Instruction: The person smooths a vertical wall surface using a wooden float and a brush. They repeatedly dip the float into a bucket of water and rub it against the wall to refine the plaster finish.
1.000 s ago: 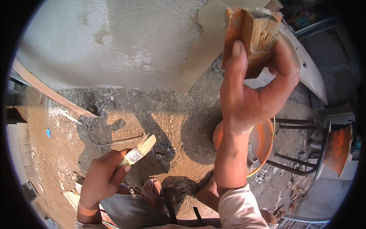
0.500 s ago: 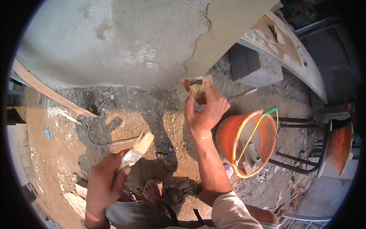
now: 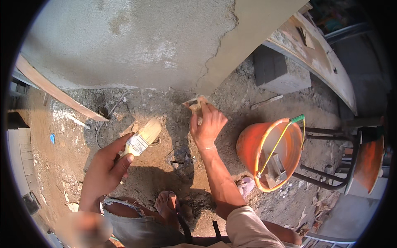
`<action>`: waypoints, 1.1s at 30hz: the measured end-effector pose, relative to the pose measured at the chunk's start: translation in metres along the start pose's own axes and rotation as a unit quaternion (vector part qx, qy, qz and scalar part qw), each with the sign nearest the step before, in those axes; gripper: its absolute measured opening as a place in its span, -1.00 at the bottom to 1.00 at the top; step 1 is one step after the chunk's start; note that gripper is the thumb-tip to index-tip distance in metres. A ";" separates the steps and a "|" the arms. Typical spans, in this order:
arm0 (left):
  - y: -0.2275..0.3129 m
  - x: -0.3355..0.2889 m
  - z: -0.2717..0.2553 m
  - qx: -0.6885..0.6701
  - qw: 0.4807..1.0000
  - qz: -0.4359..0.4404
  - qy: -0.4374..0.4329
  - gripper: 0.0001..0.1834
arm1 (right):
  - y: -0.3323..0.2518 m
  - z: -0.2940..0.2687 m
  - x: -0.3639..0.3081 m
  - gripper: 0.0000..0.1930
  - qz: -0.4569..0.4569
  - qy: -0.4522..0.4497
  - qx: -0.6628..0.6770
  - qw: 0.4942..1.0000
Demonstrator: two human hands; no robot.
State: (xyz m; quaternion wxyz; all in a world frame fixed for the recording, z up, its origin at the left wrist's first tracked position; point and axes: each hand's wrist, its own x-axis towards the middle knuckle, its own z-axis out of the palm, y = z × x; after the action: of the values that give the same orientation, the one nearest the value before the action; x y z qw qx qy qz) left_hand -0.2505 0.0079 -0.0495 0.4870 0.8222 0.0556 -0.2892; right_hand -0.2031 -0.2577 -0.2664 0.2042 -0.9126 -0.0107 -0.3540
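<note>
Left hand [image 3: 105,169] closed on a brush [image 3: 142,137], bristles up and to the right. Right hand [image 3: 206,124] grips a wooden float [image 3: 195,103] low against the plastered wall [image 3: 136,41] — fingers wrapped over it. Orange bucket [image 3: 252,144] stands on dirt ground [image 3: 165,173] to the right, trowel [image 3: 273,169] inside.

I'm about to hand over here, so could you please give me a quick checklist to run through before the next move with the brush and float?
1. Left hand grips the paintbrush firmly: ok.
2. Right hand has the wooden float in hand, low by the wall's base: ok.
3. Orange bucket within the right arm's reach: ok.
4. Bucket contents usable: cannot tell, only a tool shows inside.
5. Footing free of rubble: not ok, debris lies by the sandalled foot.
6. Plastered wall evenly finished: cannot tell.
</note>
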 end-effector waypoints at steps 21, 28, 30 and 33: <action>0.017 -0.036 -0.011 0.223 0.972 0.004 -0.075 -0.45 | 0.022 -0.093 0.197 -0.45 -0.031 0.102 0.535 0.838; 0.005 0.000 -0.008 0.228 0.969 0.032 -0.092 -0.48 | 0.095 0.004 0.109 -0.48 0.200 -0.028 0.404 0.892; 0.009 0.035 -0.002 0.188 0.970 -0.013 -0.151 -0.50 | 0.108 0.007 0.081 -0.54 0.285 0.028 0.415 0.864; -0.014 0.077 0.012 0.029 0.979 -0.021 -0.199 -0.52 | 0.048 -0.047 0.049 -0.57 0.323 0.109 0.423 0.839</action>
State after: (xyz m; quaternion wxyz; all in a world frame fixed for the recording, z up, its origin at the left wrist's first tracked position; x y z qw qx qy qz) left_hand -0.1973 -0.0098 -0.1053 0.4580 0.7608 -0.0333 -0.4586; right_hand -0.1884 -0.3260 -0.2204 0.6733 -0.6446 0.1584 -0.3257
